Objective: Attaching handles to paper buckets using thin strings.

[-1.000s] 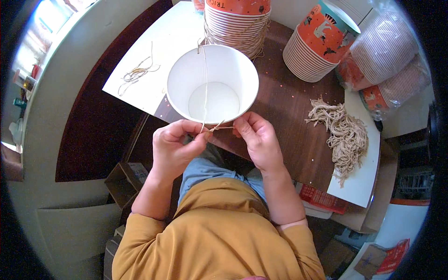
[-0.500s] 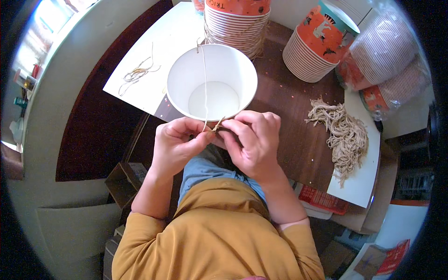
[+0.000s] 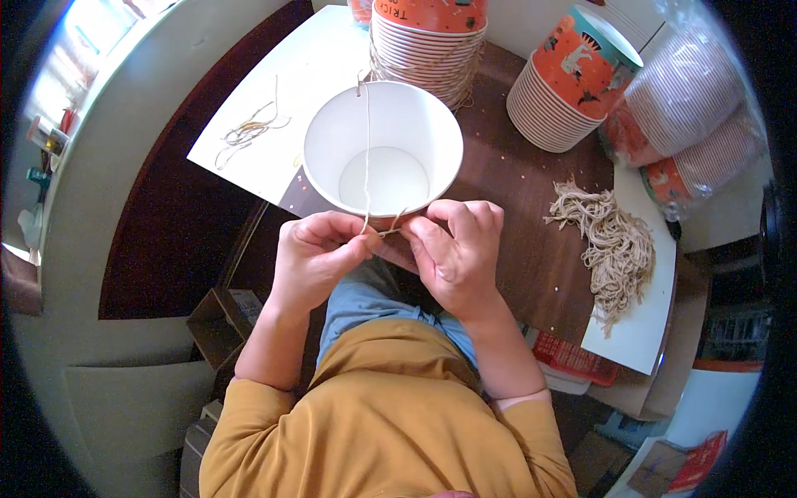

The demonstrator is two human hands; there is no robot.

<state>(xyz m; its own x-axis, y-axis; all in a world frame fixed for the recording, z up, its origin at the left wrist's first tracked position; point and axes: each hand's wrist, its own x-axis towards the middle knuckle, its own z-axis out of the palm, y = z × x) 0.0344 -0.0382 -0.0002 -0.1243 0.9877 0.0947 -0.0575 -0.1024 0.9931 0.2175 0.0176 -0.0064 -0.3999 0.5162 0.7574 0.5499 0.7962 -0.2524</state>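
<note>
A white-lined paper bucket (image 3: 332,149) stands at the table's near edge with its mouth up. A thin beige string (image 3: 368,141) passes through its far rim and crosses the mouth to the near side. Just below the near rim, my left hand (image 3: 320,253) pinches the string between thumb and fingertips. My right hand (image 3: 455,253) is closed on the string's other part, close to where it meets the near rim. A short stretch of string runs between my two hands. The exact crossing or knot there is too small to make out.
Stacked buckets with orange patterns (image 3: 427,50) stand behind, another stack (image 3: 554,91) at right. Plastic-wrapped buckets (image 3: 681,100) lie farther right. A heap of beige strings (image 3: 614,253) rests on the brown table (image 3: 506,241); loose strings (image 3: 249,129) lie on white board at left.
My right hand has drawn slightly away from my left, and more string shows between them. The whole view has shifted a little.
</note>
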